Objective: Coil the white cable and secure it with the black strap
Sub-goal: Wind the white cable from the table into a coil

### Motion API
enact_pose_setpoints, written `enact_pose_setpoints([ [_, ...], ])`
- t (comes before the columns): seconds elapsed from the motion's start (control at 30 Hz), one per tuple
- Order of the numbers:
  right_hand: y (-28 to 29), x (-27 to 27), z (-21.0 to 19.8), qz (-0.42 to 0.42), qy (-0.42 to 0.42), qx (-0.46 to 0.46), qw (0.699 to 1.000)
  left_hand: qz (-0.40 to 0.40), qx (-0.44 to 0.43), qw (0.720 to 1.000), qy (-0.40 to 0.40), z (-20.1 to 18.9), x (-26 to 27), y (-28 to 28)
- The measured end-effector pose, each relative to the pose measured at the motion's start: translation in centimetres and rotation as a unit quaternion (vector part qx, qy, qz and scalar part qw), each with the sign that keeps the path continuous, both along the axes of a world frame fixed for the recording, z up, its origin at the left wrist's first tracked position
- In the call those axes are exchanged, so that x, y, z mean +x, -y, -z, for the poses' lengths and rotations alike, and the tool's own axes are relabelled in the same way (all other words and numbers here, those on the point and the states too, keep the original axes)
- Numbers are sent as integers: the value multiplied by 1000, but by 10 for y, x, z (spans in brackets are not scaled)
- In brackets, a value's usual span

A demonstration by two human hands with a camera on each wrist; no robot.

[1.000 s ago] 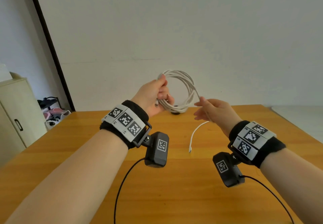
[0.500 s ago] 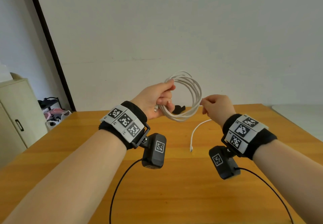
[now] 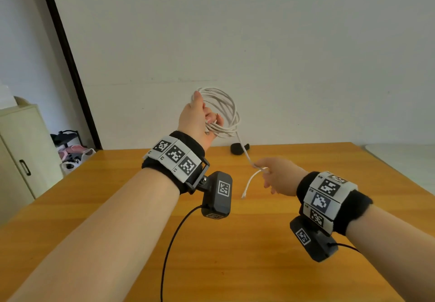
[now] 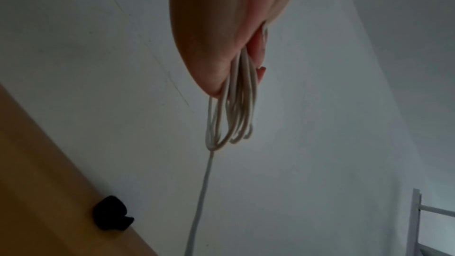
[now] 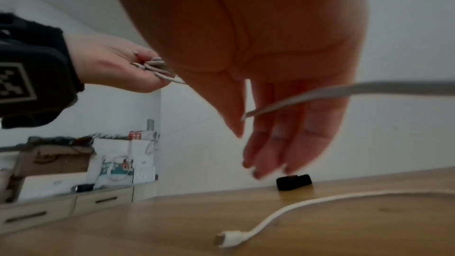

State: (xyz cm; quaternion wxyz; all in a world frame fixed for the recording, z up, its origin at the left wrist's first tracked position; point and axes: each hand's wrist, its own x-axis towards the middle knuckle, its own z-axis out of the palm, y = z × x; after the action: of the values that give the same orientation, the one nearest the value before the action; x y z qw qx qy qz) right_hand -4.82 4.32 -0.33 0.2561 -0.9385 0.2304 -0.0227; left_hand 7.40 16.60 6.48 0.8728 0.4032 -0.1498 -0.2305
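Note:
My left hand (image 3: 210, 119) is raised above the table's far side and grips a coil of white cable (image 3: 226, 111); in the left wrist view several loops (image 4: 237, 108) hang from the curled fingers (image 4: 256, 55). One strand runs taut down to my right hand (image 3: 266, 174), which pinches it between thumb and fingers (image 5: 295, 127). The short tail hangs below, its plug (image 3: 243, 195) at the table, also in the right wrist view as plug (image 5: 226, 238). The black strap (image 3: 239, 148) lies at the table's far edge, beyond both hands.
The wooden table (image 3: 235, 254) fills the foreground. A cream cabinet (image 3: 18, 151) and a low rack with shoes (image 3: 70, 151) stand to the left. A white surface (image 3: 400, 158) adjoins the table on the right. A black lead (image 3: 174, 242) hangs from the left wrist camera.
My left hand has lifted the coil higher. My right hand has dropped lower and nearer, drawing the strand straight between the two hands.

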Motion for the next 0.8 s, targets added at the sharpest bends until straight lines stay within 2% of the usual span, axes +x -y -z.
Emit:
enact_pose_setpoints([
  [0.07, -2, -1, -4, -8, -3, -29, 1000, -4, 1, 1000, 19, 0, -1, 2],
  [0.13, -5, 0, -9, -18, 9, -100, 995, -4, 20, 999, 46, 2, -5, 6],
  [0.23, -12, 1, -16, -33, 59, -167, 984, -30, 97, 986, 133, 9, -12, 13],
  [0.4, -22, -4, -26, -66, 145, -150, 976, -39, 230, 932, 278, 24, -18, 19],
  [0.53, -23, -5, -33, -75, 203, -157, 963, -34, 332, 861, 384, 31, -25, 19],
  [0.6, -21, -5, -35, -51, 223, -171, 958, -18, 359, 838, 410, 33, -27, 18],
  [0.73, -16, -6, -40, 6, 236, -203, 950, 35, 389, 828, 401, 38, -30, 17],
  [0.8, -10, -6, -43, 18, 241, -187, 952, 32, 417, 812, 408, 40, -29, 16],
])
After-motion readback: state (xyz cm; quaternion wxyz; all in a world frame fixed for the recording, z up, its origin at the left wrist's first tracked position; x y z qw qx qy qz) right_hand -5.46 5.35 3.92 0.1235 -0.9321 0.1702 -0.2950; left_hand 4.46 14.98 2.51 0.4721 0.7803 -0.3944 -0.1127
